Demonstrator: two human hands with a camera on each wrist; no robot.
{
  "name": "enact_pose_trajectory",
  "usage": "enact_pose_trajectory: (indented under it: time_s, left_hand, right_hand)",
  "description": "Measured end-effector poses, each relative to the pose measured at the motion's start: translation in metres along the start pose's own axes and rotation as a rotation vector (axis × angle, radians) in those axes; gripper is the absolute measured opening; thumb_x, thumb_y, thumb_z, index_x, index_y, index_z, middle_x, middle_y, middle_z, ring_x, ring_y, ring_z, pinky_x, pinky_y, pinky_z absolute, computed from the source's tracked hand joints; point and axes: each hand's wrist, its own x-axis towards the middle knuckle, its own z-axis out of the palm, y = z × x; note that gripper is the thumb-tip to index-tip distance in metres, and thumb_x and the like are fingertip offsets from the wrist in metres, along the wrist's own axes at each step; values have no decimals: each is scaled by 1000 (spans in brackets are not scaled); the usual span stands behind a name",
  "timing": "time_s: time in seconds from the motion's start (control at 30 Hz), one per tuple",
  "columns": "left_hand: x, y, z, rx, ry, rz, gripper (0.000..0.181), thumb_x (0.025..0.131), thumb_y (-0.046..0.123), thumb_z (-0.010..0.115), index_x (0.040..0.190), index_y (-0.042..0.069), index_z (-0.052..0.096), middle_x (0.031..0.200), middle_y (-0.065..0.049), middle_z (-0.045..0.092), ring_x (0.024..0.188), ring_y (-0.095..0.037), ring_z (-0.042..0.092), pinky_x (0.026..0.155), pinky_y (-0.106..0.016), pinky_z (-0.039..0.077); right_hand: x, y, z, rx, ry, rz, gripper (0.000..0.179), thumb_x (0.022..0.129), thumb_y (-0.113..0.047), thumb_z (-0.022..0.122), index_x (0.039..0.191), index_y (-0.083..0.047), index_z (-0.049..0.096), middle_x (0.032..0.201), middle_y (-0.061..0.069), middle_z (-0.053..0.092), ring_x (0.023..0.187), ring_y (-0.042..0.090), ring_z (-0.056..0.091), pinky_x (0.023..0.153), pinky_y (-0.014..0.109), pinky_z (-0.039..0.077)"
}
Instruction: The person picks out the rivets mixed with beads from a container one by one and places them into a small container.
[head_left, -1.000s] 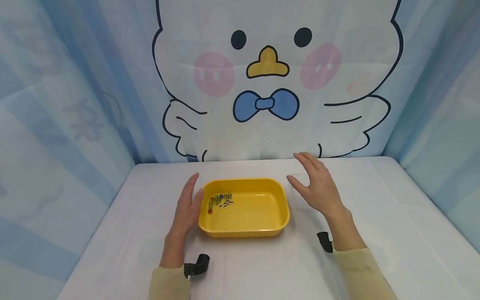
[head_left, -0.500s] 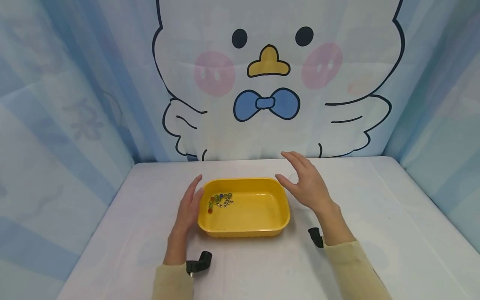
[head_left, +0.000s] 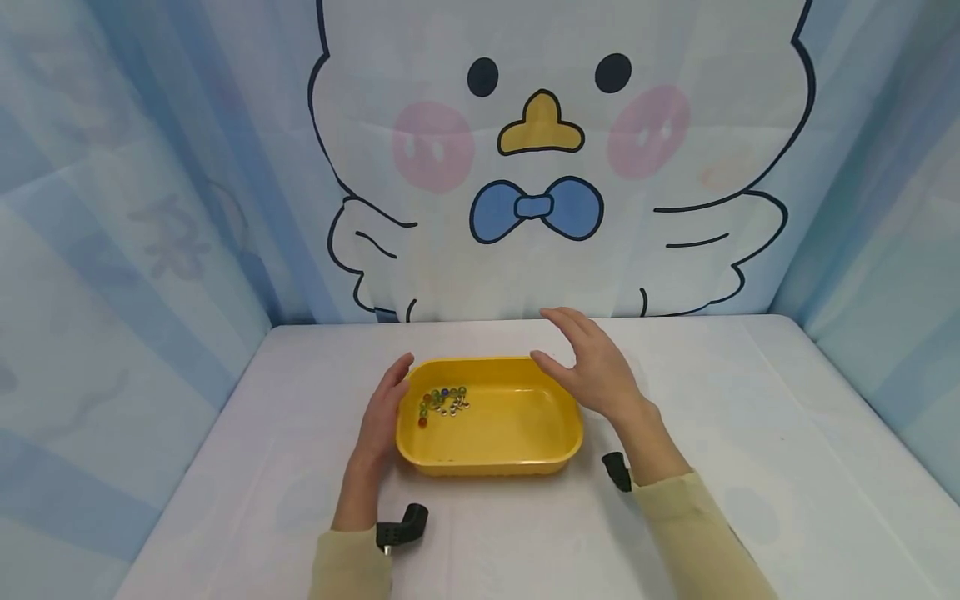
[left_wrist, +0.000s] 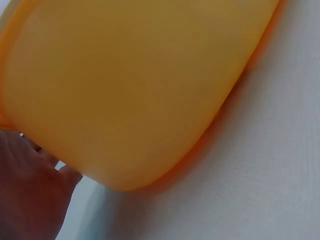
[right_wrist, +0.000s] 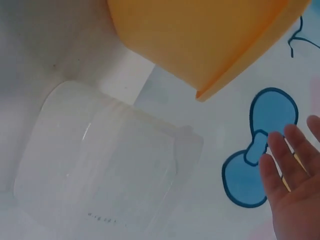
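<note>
A shallow yellow tray with rounded corners is on the white table. Glass marbles in green, red and blue lie in its left part, beside several small shiny silver pieces. My left hand rests along the tray's left side, fingers extended and thumb at the rim. In the left wrist view, that hand lies against the tray's outer wall. My right hand is at the far right corner, thumb and fingers spread apart, holding nothing; its thumb overlaps the tray's rim in the head view.
A white cloth covers the table. Behind stands a curtain with a cartoon face and blue bow tie. A pale translucent rounded shape shows in the right wrist view. Each wrist wears a black camera mount.
My right hand has moved left, from beside the tray to its far right corner. My left hand has shifted slightly right, closer against the tray's side. The marbles keep their places in the tray.
</note>
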Motion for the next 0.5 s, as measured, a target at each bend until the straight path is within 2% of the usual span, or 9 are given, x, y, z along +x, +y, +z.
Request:
enact_pose_trajectory:
  time_s: [0.2,0.5]
  left_hand:
    - [0,-7,-2,-174,-79,25,55,104,17,34,159,10,31,164,-2,28,151,-19,20,122,-42,11]
    - [0,-12,-3,-260,-115,24,56,104,16,35,159,10,30,164,-1,27,151,-19,19,122,-41,9]
  right_hand:
    - [6,-7,4,15,-10,-20,60,93,-34,72,146,-13,52,149,11,48,135,31,46,109,52,40]
    - [12,-13,11,39,-51,-34,60,93,-35,71,147,-14,51,149,9,49,135,30,46,110,50,39]
